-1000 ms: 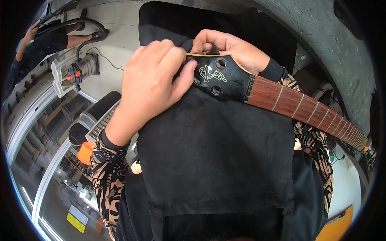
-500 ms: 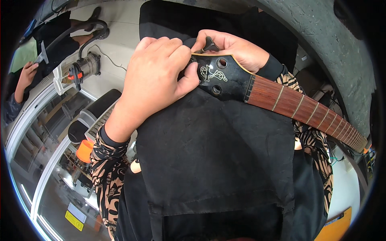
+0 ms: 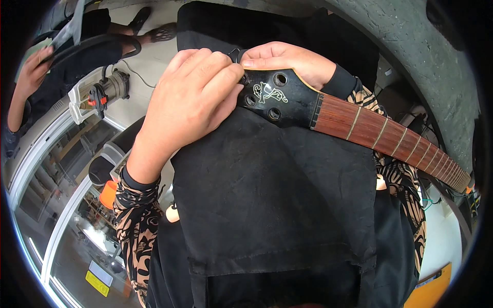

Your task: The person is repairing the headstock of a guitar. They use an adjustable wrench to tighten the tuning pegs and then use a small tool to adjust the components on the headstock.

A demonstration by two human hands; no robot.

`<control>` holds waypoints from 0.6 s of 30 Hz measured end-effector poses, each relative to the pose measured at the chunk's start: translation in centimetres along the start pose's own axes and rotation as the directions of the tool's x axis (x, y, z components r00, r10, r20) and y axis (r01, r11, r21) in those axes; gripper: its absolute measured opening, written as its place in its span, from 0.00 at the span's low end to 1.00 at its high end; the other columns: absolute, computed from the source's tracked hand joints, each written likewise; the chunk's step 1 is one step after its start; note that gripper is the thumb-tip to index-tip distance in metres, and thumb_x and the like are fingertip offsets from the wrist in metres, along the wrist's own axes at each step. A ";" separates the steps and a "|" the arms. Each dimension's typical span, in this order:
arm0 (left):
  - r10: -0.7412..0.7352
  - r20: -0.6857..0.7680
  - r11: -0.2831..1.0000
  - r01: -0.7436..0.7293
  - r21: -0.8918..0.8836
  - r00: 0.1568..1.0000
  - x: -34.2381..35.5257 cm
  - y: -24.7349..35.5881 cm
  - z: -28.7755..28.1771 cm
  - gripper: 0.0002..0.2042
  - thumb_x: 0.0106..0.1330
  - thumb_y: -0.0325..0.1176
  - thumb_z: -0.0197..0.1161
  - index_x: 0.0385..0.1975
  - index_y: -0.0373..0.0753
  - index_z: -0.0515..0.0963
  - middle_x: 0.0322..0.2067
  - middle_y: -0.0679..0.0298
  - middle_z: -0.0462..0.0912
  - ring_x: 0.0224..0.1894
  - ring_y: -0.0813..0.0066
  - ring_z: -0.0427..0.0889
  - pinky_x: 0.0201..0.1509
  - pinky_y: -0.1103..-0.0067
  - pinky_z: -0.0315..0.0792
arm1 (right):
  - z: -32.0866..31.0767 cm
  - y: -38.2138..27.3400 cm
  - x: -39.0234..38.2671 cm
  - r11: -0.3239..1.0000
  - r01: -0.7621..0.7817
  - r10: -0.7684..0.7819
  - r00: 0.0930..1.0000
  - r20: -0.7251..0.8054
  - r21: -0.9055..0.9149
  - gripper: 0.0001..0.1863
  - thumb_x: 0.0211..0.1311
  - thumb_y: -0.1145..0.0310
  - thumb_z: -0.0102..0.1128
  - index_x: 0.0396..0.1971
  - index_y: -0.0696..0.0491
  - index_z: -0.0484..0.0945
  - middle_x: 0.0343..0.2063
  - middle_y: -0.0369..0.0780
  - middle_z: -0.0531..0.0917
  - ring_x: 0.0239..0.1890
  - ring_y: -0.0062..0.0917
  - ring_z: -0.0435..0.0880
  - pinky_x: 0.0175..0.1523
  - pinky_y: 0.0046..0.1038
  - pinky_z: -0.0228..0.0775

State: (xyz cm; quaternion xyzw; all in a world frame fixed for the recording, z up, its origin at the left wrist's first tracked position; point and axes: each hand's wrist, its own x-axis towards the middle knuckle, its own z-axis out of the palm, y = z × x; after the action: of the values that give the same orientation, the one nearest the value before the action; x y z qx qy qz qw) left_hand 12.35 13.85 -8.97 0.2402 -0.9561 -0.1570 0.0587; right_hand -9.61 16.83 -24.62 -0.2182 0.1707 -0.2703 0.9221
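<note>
A guitar neck lies across my lap, its black headstock point(image 3: 290, 105) to the left and its brown fretboard point(image 3: 380, 131) running to the right. The headstock carries a pale inlay and several round holes. My left hand point(image 3: 187, 97) is closed over the headstock's far-left end, its fingertips pressed close to a hole by the upper edge. Behind that edge, my right hand point(image 3: 292, 60) is curled against the headstock; part of its fingers is hidden. A small dark curved piece point(image 3: 235, 54) shows between the two hands, too little of it visible to name.
Beneath the neck spreads a black apron point(image 3: 277, 200). A grey rough-surfaced edge point(image 3: 411, 46) curves along the upper right. At the upper left, another person's hand point(image 3: 35, 69) holds a flat tool near a canister vacuum point(image 3: 110, 87). Glass-panelled framing point(image 3: 61, 215) stands at the left.
The dark tuning peg at my right fingers has gone from sight. My right hand has shifted slightly left, and my left thumb has drawn back, uncovering another hole. The other person's hand has risen.
</note>
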 end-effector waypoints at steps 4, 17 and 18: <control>-0.034 -0.010 0.999 0.034 0.008 0.999 0.7 0.3 0.5 0.12 0.60 0.28 0.76 0.40 0.37 0.81 0.35 0.59 0.81 0.38 0.55 0.82 0.46 0.64 0.76 | 1.6 -0.4 -0.8 0.995 0.091 -0.090 0.995 -0.052 0.029 0.09 0.82 0.64 0.65 0.48 0.54 0.81 0.48 0.34 0.88 0.44 0.12 0.85 0.52 0.18 0.80; 0.007 0.078 1.000 -0.004 -0.031 0.997 0.4 0.5 -1.1 0.19 0.59 0.25 0.76 0.52 0.35 0.85 0.43 0.59 0.84 0.43 0.58 0.85 0.49 0.67 0.78 | 0.8 -0.4 -1.0 0.996 0.067 -0.065 0.998 -0.026 0.056 0.11 0.81 0.63 0.66 0.51 0.55 0.85 0.45 0.33 0.89 0.47 0.14 0.88 0.54 0.21 0.81; 0.029 0.072 0.999 -0.026 -0.047 0.997 0.2 0.4 -1.1 0.19 0.59 0.24 0.75 0.51 0.34 0.84 0.42 0.58 0.84 0.43 0.56 0.85 0.49 0.66 0.79 | 0.0 0.3 -0.7 0.998 0.053 -0.053 0.998 -0.021 0.041 0.11 0.82 0.62 0.65 0.50 0.55 0.86 0.44 0.31 0.89 0.45 0.13 0.88 0.52 0.20 0.81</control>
State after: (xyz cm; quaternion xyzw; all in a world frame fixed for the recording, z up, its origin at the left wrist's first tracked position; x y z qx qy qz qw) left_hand 12.14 13.81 -7.80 0.2197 -0.9570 -0.1867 0.0313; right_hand -10.01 17.42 -24.59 -0.2010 0.1684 -0.3002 0.9171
